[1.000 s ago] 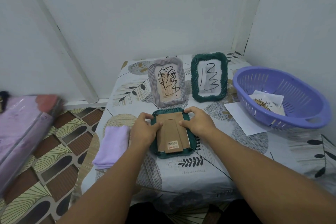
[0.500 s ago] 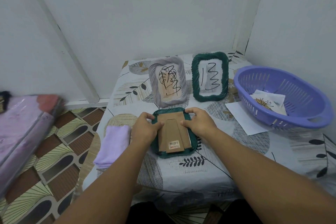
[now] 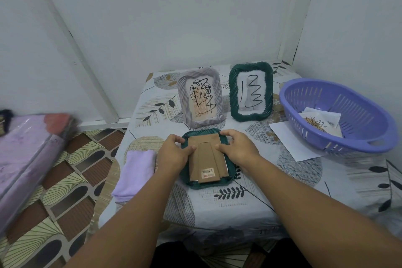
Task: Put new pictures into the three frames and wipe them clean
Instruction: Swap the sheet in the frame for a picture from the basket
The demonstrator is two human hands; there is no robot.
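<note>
A dark green frame (image 3: pixel 208 185) lies face down on the table, its brown cardboard back (image 3: pixel 206 159) with a barcode sticker facing up. My left hand (image 3: pixel 174 154) grips its left edge, thumb on the cardboard. My right hand (image 3: pixel 238 148) grips the right edge, fingers curled over the top corner. Behind it stand a grey frame (image 3: pixel 200 96) holding a leaf picture with black scribbles and a second green frame (image 3: pixel 250 91) whose glass is scribbled too. A folded lilac cloth (image 3: pixel 136 172) lies left of my left hand.
A purple basket (image 3: pixel 335 115) at the right holds loose pictures (image 3: pixel 319 121). A white sheet (image 3: pixel 291 143) lies partly under it. Walls close off the table's back and right. A pink-purple wrapped bundle (image 3: pixel 26 148) sits on the patterned floor at the left.
Both hands stay on the face-down frame's edges with only small finger shifts. Nothing else moved.
</note>
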